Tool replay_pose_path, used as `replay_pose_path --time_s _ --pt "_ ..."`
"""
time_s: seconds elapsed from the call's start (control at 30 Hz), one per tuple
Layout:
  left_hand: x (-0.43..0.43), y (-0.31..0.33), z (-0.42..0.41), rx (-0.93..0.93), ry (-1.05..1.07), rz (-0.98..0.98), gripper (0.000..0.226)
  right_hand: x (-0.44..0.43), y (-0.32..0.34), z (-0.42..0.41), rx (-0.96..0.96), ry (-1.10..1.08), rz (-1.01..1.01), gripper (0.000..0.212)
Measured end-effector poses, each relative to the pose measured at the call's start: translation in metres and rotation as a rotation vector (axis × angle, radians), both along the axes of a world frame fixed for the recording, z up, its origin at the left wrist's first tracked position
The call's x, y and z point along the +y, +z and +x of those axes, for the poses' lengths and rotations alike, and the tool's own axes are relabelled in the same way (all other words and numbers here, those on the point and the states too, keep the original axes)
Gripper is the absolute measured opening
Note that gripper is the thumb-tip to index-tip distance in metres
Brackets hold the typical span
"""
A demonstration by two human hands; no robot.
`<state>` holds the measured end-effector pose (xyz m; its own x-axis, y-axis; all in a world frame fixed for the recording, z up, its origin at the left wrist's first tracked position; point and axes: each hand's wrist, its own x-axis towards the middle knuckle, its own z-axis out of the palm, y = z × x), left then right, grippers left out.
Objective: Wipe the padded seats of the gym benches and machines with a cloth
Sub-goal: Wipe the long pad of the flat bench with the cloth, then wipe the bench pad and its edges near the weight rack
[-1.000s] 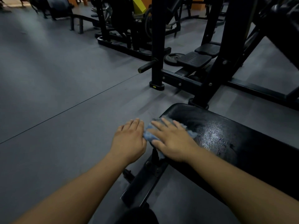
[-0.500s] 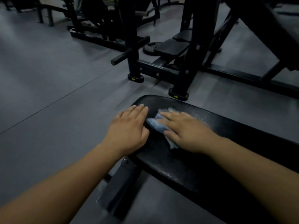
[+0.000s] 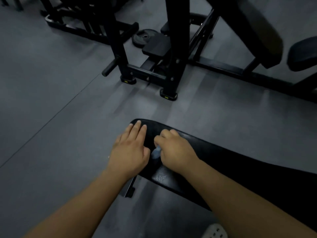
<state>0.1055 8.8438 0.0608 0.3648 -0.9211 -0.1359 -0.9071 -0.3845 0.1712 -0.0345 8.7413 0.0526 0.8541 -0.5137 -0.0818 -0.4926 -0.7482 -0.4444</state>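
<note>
Head camera: my left hand (image 3: 130,152) lies flat, fingers straight, on the black bench pad (image 3: 240,160)'s end; my right hand (image 3: 175,152) grips the bunched blue cloth (image 3: 156,152) on it, mid-wipe. Next, I judge: sweep along the pad's length.

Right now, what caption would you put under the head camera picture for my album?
Left hand flat on the black bench pad while the right hand grips a bunched blue cloth.

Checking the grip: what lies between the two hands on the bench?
Head view: a bunched blue cloth, gripped by the right hand, shows in the gap beside the left hand, over the black bench pad.
</note>
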Motion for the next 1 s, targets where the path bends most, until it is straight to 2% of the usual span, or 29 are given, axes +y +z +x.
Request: replay_pose_path --time_s 0.13,0.2,0.4,0.67,0.77,0.83,0.93,1.0 --pt "0.013 0.123 -0.029 0.026 -0.039 -0.073 0.08 0.017 0.12 -0.025 -0.096 -0.103 -0.02 0.018" --pt "0.024 0.177 -0.045 0.036 -0.092 -0.111 0.08 0.034 0.176 -0.043 -0.055 -0.145 -0.041 0.023" --pt "0.036 0.289 -0.099 0.002 -0.394 -0.237 0.075 0.071 0.303 -0.113 -0.093 -0.424 -0.005 0.036" --pt "0.029 0.374 -0.236 -0.075 -0.725 -0.364 0.083 0.103 0.409 -0.257 -0.225 -0.685 -0.136 0.033" --pt "0.033 0.389 -0.309 -0.076 -0.829 -0.383 0.091 0.125 0.421 -0.329 -0.304 -0.759 -0.106 0.043" --pt "0.037 0.392 -0.369 0.006 -0.917 -0.375 0.094 0.139 0.423 -0.384 -0.369 -0.849 -0.052 0.048" --pt "0.045 0.39 -0.477 0.21 -1.054 -0.388 0.094 0.163 0.428 -0.478 -0.504 -0.978 0.018 0.041" --pt "0.051 0.389 -0.554 0.21 -1.135 -0.444 0.091 0.179 0.428 -0.549 -0.472 -1.054 0.033 0.037"
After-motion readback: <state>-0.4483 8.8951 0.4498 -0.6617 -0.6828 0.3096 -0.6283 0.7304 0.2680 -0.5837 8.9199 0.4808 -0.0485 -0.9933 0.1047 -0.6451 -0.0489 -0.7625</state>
